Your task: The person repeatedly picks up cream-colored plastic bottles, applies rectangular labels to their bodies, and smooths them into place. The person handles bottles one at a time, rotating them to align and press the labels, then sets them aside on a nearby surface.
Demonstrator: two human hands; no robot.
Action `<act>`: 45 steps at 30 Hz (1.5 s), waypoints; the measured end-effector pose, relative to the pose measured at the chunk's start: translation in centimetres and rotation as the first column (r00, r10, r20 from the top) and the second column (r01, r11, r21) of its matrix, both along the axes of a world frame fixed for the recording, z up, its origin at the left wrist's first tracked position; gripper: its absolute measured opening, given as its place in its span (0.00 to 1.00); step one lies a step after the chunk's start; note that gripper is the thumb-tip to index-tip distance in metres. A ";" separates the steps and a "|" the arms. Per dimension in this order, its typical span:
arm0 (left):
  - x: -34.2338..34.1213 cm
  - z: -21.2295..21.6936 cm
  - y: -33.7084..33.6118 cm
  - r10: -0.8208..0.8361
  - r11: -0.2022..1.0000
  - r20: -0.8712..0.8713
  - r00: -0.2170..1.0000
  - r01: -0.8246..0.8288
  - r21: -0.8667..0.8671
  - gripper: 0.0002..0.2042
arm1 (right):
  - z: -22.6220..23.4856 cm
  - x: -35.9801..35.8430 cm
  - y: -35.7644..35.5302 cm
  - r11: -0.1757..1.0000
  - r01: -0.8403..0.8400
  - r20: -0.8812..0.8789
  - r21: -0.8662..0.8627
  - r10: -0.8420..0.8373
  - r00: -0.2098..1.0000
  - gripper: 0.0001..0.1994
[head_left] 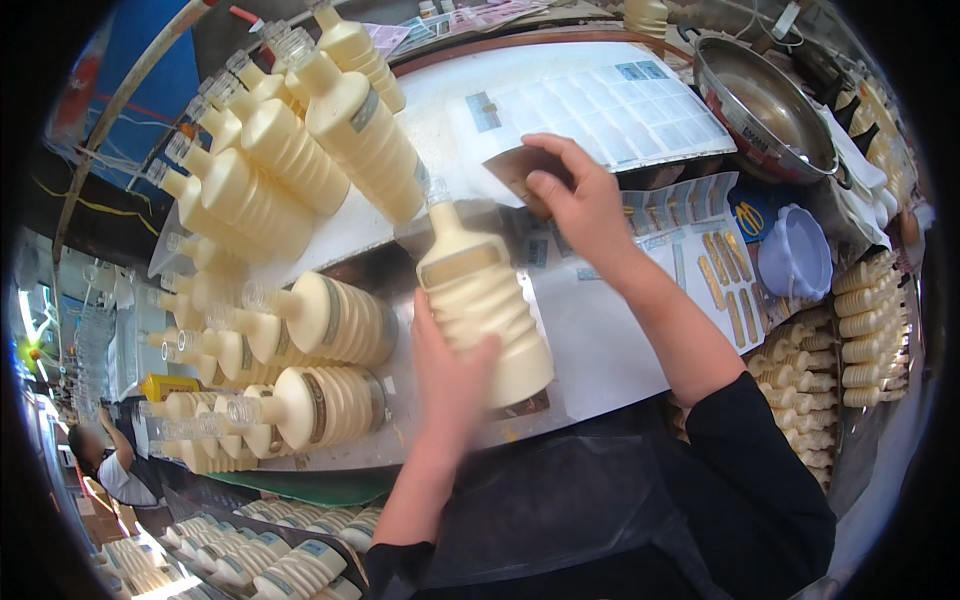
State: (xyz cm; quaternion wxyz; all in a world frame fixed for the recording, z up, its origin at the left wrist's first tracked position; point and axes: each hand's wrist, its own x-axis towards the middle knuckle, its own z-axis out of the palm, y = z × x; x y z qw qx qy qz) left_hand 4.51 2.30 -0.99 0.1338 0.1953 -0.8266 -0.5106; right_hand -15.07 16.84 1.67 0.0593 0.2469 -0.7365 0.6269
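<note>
In the middle of the bench, my left hand, slightly blurred, is wrapped round the side of a cream-coloured bottle. This bottle has a clear neck, ridged sides and a brownish label band on its shoulder, and its neck points away from me. To the right of the neck, my right hand pinches a thin brownish flat piece between thumb and fingers, apart from the bottle. Whether that piece is a label or a scraper, I cannot tell. Beyond it lies a sheet of pale rectangular labels on a white board.
Several cream bottles stand at the back left; others lie along the left edge. At right are gold strips, a lavender bucket and a large metal pan. Another person is far left.
</note>
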 end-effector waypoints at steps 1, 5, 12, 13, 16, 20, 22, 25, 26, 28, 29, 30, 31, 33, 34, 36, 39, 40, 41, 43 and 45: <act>0.5 -0.1 0.3 0.005 0.999 0.017 1.000 -0.004 -0.052 0.49 | 0.6 -1.2 0.4 0.998 -0.043 0.062 -0.055 0.046 0.997 0.17; 0.9 -0.1 1.0 0.004 0.999 -0.046 0.999 -0.007 -0.051 0.48 | 3.2 -5.2 -1.0 0.948 -0.128 0.356 0.292 0.016 0.934 0.16; 1.0 0.2 0.8 -0.025 0.996 0.016 1.000 0.026 -0.088 0.50 | 1.9 -9.5 -6.2 0.493 0.093 -0.176 0.865 0.125 0.976 0.14; 1.0 0.2 0.7 -0.031 0.994 0.009 0.999 0.032 -0.107 0.50 | 2.2 -9.7 -6.4 0.404 0.047 -0.113 0.913 0.141 0.984 0.13; 1.1 0.2 0.6 -0.040 0.989 -0.007 0.999 0.038 -0.143 0.50 | 3.7 -8.1 -5.5 0.187 -0.072 0.044 0.980 0.153 0.987 0.12; 1.1 0.1 0.8 -0.044 0.987 -0.028 0.999 0.039 -0.154 0.49 | 1.2 -5.6 -2.1 0.333 0.080 -0.167 0.939 0.241 0.956 0.13; 1.1 0.3 1.0 -0.042 0.981 -0.033 0.999 0.035 -0.192 0.49 | 2.1 -5.4 -1.7 0.282 0.058 -0.117 0.958 0.199 0.973 0.14; 1.0 0.7 1.4 -0.032 0.970 -0.025 0.999 0.025 -0.244 0.49 | 0.3 -8.1 -2.0 0.538 0.177 -0.294 0.824 0.140 0.945 0.14; 0.9 0.7 1.4 -0.030 0.968 -0.023 0.999 0.023 -0.248 0.49 | -0.5 -9.6 -2.7 0.590 0.193 -0.371 0.784 0.195 0.908 0.14; 1.0 0.8 1.3 -0.019 0.970 -0.005 1.000 0.017 -0.242 0.49 | 0.0 -11.1 -4.9 0.513 0.113 -0.245 0.851 0.198 0.949 0.13; 1.0 0.9 1.3 -0.018 0.973 0.007 1.000 0.019 -0.231 0.49 | 0.4 -11.3 -5.7 0.473 0.072 -0.182 0.878 0.191 0.965 0.13; 1.0 0.8 1.2 -0.016 0.976 0.020 1.000 0.020 -0.219 0.49 | 0.7 -11.2 -6.4 0.440 0.053 -0.145 0.897 0.179 0.973 0.13; 1.0 0.8 1.2 -0.021 0.978 0.018 1.000 0.024 -0.205 0.49 | 1.1 -11.1 -6.8 0.406 0.034 -0.109 0.913 0.163 0.980 0.14; 1.1 0.7 1.0 -0.024 0.983 0.021 0.999 0.027 -0.179 0.49 | 2.0 -10.3 -7.1 0.329 -0.011 -0.054 0.944 0.188 0.981 0.16; 1.2 0.7 1.0 -0.022 0.984 0.021 1.000 0.025 -0.179 0.49 | 2.6 -9.1 -6.8 0.282 -0.032 -0.034 0.959 0.226 0.974 0.17; 1.3 0.8 1.0 -0.026 0.984 0.016 1.000 0.029 -0.175 0.49 | 2.4 -7.3 -5.5 0.294 -0.041 -0.044 0.955 0.274 0.961 0.15; 1.3 0.8 1.1 -0.021 0.984 0.016 1.000 0.024 -0.177 0.48 | 1.5 -6.3 -3.0 0.384 0.002 -0.119 0.923 0.282 0.952 0.13; 1.3 0.7 1.2 -0.020 0.983 0.008 1.000 0.021 -0.181 0.48 | 1.3 -6.5 -2.6 0.358 0.030 -0.133 0.933 0.266 0.955 0.13; 1.2 0.6 1.3 -0.018 0.983 0.000 1.000 0.017 -0.185 0.49 | 1.0 -7.0 -2.6 0.384 0.047 -0.156 0.922 0.259 0.953 0.13; 1.2 0.7 1.5 -0.013 0.982 0.000 1.000 0.012 -0.189 0.49 | 0.3 -8.4 -2.9 0.485 0.071 -0.213 0.872 0.245 0.946 0.13; 1.1 0.8 1.5 -0.002 0.982 0.013 1.000 0.005 -0.190 0.49 | -0.5 -10.3 -4.0 0.552 0.079 -0.257 0.830 0.253 0.933 0.12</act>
